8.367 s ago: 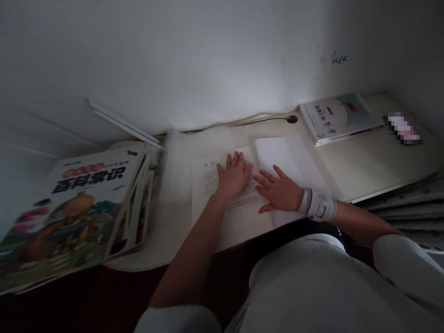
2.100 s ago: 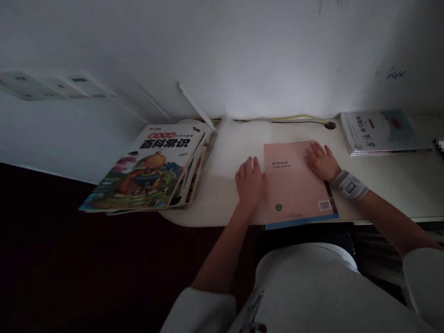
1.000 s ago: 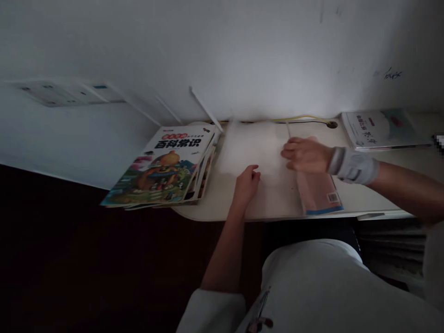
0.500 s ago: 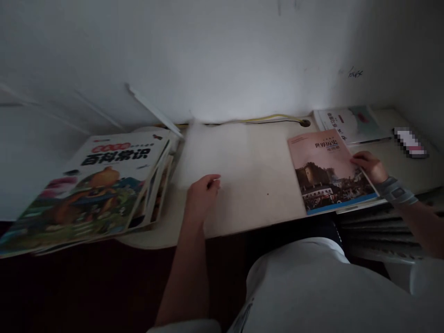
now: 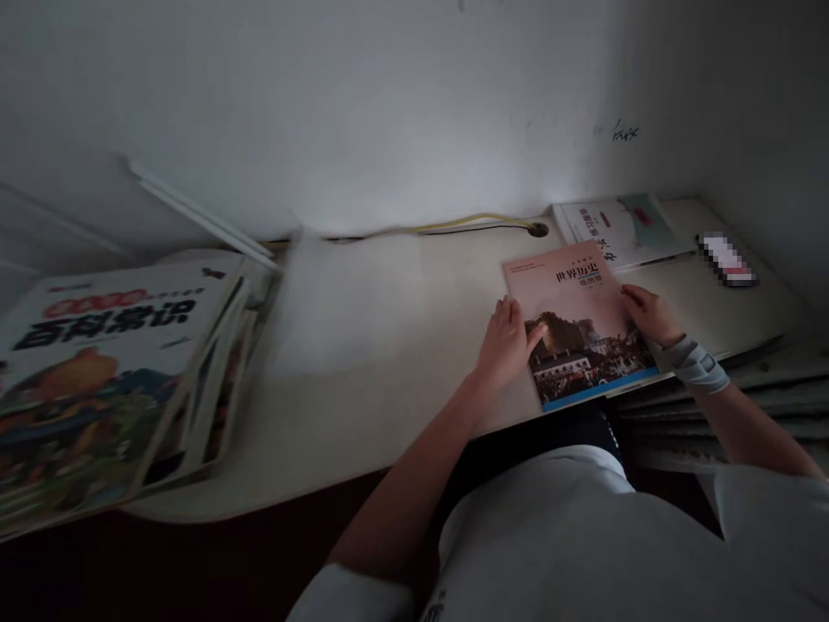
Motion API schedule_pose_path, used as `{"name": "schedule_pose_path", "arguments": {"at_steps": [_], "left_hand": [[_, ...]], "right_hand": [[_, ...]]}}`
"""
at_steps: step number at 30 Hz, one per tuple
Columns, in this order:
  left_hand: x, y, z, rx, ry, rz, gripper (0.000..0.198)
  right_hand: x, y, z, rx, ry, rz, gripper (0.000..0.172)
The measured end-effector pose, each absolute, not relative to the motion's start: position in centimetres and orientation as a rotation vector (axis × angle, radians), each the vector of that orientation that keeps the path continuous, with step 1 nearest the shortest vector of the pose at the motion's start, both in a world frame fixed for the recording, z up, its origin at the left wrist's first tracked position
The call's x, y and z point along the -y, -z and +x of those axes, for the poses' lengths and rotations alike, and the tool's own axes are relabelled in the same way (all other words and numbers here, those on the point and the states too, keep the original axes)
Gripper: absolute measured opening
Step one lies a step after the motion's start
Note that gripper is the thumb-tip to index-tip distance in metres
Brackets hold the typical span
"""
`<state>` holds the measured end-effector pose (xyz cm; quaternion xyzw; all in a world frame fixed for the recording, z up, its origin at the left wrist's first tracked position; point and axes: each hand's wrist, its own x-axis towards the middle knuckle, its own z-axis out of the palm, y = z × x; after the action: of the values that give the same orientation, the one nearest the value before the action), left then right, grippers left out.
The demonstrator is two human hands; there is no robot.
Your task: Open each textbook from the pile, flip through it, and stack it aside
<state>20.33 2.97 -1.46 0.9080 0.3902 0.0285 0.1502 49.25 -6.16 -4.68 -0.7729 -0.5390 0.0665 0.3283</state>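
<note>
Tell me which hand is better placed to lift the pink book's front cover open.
Right, probably. The right hand sits at the right edge of the pink book, likely the cover's free side; the left hand lies flat on the left edge, able to steady it.

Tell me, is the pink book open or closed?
Closed: the pink book lies flat, front cover up, left hand and right hand at its sides.

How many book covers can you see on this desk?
3: pink book between left hand and right hand; white book behind it; cartoon book atop the left stack, more hidden beneath.
</note>
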Motion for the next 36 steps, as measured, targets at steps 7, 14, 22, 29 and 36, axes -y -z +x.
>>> {"name": "schedule_pose_path", "arguments": {"at_steps": [7,14,22,29,36], "left_hand": [[-2.9,4.3,21.5,-1.190,-0.081,2.765,0.072],[-2.8,4.2,21.5,-1.200,-0.086,2.766,0.073],[-2.8,3.9,21.4,-1.179,-0.088,2.739,0.074],[-2.8,4.0,21.4,-1.179,-0.088,2.748,0.075],[-2.7,4.1,21.4,-1.199,-0.087,2.778,0.074]], "right_hand": [[6.7,4.6,47.9,1.548,-0.110,-2.040,0.044],[6.5,5.1,48.3,1.449,-0.184,-2.017,0.046],[6.9,5.3,48.5,1.426,-0.101,-1.974,0.050],[7.4,5.1,48.1,1.549,-0.011,-2.119,0.047],[7.6,5.0,47.2,1.550,-0.029,-2.040,0.055]]}}
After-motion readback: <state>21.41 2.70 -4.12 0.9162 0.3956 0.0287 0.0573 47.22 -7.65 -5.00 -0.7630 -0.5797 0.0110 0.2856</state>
